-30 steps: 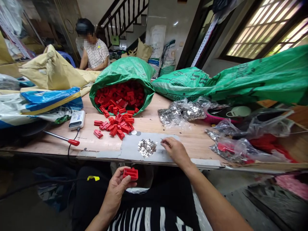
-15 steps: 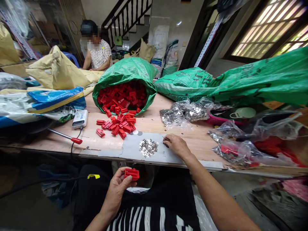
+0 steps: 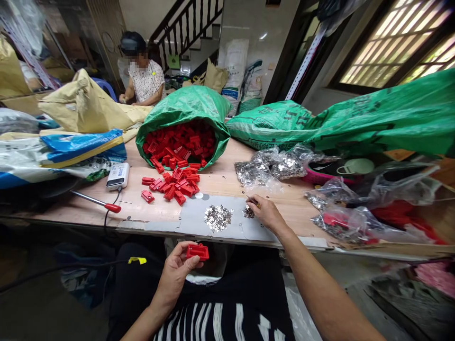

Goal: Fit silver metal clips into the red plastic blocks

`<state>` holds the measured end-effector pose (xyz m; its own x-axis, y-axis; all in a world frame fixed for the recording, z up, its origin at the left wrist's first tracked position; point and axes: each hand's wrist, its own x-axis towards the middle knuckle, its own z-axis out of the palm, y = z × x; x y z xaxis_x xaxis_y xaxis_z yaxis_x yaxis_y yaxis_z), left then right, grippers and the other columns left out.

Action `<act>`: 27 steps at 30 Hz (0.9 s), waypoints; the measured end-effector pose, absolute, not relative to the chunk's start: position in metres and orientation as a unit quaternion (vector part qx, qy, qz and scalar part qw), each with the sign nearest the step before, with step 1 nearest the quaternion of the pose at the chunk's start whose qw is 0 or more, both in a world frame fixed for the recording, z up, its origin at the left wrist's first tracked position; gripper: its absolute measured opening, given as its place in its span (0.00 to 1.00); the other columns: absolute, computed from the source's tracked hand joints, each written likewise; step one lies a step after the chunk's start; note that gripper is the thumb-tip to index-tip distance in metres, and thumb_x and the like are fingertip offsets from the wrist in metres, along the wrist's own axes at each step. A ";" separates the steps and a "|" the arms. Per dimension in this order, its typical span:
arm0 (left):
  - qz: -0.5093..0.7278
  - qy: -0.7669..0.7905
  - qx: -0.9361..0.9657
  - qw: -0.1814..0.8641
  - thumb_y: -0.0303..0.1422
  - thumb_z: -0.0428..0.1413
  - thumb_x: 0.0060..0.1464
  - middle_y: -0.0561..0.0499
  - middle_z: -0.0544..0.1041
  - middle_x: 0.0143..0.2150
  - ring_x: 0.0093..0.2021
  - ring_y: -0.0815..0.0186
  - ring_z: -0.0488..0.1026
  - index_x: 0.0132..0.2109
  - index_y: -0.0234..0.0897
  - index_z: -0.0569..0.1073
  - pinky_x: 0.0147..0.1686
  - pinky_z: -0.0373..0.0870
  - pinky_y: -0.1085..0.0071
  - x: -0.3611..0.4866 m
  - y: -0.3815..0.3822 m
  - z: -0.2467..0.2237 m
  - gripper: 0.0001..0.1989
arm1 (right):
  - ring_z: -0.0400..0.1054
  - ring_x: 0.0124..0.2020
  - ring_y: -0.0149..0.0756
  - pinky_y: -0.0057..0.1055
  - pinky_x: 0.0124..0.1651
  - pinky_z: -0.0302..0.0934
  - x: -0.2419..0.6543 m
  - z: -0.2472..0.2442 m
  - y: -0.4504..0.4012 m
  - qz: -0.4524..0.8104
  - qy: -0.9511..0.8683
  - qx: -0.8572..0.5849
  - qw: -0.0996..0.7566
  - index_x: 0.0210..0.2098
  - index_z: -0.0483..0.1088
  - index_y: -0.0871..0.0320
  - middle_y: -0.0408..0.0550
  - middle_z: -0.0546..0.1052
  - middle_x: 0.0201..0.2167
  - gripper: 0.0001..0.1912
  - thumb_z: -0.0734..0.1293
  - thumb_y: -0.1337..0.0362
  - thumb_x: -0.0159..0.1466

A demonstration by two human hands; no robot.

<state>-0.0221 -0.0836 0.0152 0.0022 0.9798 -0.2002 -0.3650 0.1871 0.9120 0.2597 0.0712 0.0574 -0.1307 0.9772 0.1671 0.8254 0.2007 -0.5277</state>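
Note:
Between the thumb and fingers of my left hand [image 3: 179, 263] is a hollow red plastic housing [image 3: 197, 252], held above my lap with its cavity facing up. My right hand [image 3: 266, 214] is pinched round a thin metal tool [image 3: 250, 199] whose kind I cannot make out. It hovers at a small pile of dark metal parts [image 3: 249, 212], partly hidden by the fingers. Left of that, a heap of shiny flat metal pieces [image 3: 218, 218] lies on a grey sheet [image 3: 192, 215]. More red housings [image 3: 174, 183] lie loose behind the sheet.
A green sack [image 3: 185, 102] spills red housings onto the table. Clear bags of metal parts [image 3: 258, 168] lie to the right, near more green sacks [image 3: 355, 123]. At left are a white device [image 3: 118, 176] and a red-handled lever [image 3: 113, 207]. Another person [image 3: 145, 78] sits behind.
My right hand has moved slightly right and its fingers have lifted, showing more of the dark pile. My left hand has shifted a little up and right with the red housing.

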 end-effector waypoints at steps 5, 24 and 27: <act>0.553 0.485 0.384 0.558 0.36 0.63 0.48 0.48 0.80 0.39 0.38 0.64 0.77 0.44 0.35 0.71 0.42 0.75 0.68 -0.023 -0.078 0.022 0.17 | 0.67 0.29 0.34 0.28 0.33 0.60 0.246 0.063 0.059 0.222 -0.724 -0.578 0.305 0.32 0.70 0.57 0.44 0.74 0.27 0.10 0.63 0.57 0.60; 0.534 0.543 0.599 0.248 0.35 0.60 0.52 0.49 0.79 0.42 0.41 0.64 0.77 0.47 0.39 0.72 0.43 0.73 0.69 -0.024 -0.063 0.031 0.15 | 0.66 0.28 0.32 0.27 0.32 0.60 0.191 0.076 -0.002 0.335 -0.740 -0.485 0.323 0.34 0.72 0.57 0.44 0.75 0.29 0.09 0.65 0.58 0.62; 0.531 0.530 0.625 0.215 0.34 0.60 0.52 0.48 0.79 0.43 0.43 0.63 0.77 0.47 0.39 0.72 0.44 0.73 0.68 -0.020 -0.062 0.033 0.15 | 0.67 0.28 0.32 0.26 0.32 0.60 0.182 0.079 -0.013 0.337 -0.759 -0.455 0.321 0.35 0.72 0.56 0.44 0.75 0.29 0.07 0.64 0.61 0.64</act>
